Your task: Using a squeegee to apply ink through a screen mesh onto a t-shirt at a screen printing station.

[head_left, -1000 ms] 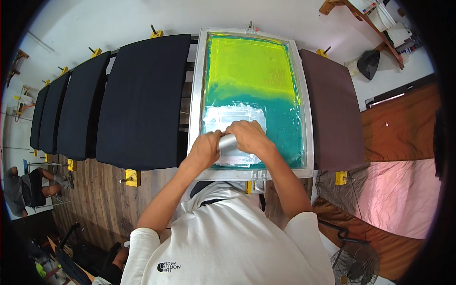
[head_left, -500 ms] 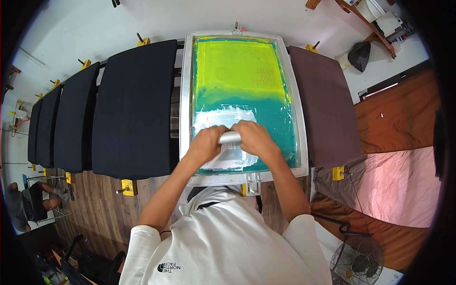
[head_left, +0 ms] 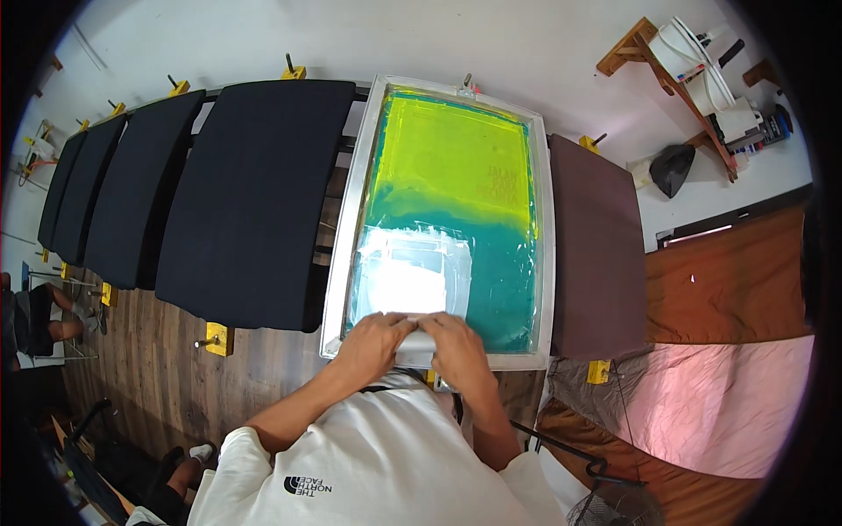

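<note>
A screen-printing frame with a pale metal rim [head_left: 545,263] lies in front of me. Its mesh is yellow-green at the far half and teal [head_left: 500,289] at the near half, with a patch of white ink [head_left: 403,276] at the near left. At the frame's near edge, both hands are wrapped around a silvery squeegee [head_left: 416,351]. My left hand [head_left: 373,349] is closed on its left part and my right hand [head_left: 456,351] on its right part, with the thumbs close together. The squeegee's blade is hidden.
Several boards with black fabric [head_left: 250,202] stand in a row to the left. A brown-covered board [head_left: 598,254] adjoins the frame's right side. Yellow brackets [head_left: 219,339] stick out below them. A fan [head_left: 614,507] is at the lower right. A seated person [head_left: 44,316] shows at far left.
Both hands have pulled the squeegee toward me, from the middle of the white ink to the frame's near edge. More of the white patch now shows. The whole view has shifted and tilted.
</note>
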Available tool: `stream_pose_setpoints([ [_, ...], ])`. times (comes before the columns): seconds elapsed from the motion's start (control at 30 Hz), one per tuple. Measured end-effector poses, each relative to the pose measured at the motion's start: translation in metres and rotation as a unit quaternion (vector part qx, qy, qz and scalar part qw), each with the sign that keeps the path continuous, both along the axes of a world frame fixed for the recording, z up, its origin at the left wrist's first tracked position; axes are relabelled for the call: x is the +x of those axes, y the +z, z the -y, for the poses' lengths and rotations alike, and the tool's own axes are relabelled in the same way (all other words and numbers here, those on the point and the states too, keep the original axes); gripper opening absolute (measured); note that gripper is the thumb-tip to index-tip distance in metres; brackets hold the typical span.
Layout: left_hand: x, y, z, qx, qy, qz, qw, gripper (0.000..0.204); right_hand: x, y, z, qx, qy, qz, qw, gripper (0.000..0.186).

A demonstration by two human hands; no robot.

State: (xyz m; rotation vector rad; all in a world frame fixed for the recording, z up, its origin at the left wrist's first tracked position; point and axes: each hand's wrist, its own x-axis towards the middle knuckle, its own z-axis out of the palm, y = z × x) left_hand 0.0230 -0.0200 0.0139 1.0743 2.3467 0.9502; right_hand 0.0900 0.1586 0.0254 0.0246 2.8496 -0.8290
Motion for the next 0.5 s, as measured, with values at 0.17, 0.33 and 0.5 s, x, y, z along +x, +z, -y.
stream_pose_setpoints([
  [0.17,-0.059,-0.022,-0.043,0.038,0.046,-0.057,0.997,0.034,-0.064,-0.009,-0.042,0.026,0.007,-0.027,0.999,0.041],
  [0.33,-0.091,-0.023,-0.064,-0.007,0.069,-0.064,0.996,0.031,-0.104,-0.021,-0.064,0.040,0.047,-0.008,0.998,0.040],
  [0.5,-0.076,-0.039,-0.049,0.028,0.047,-0.071,0.996,0.024,-0.078,-0.023,-0.043,0.039,0.007,0.011,0.999,0.037],
])
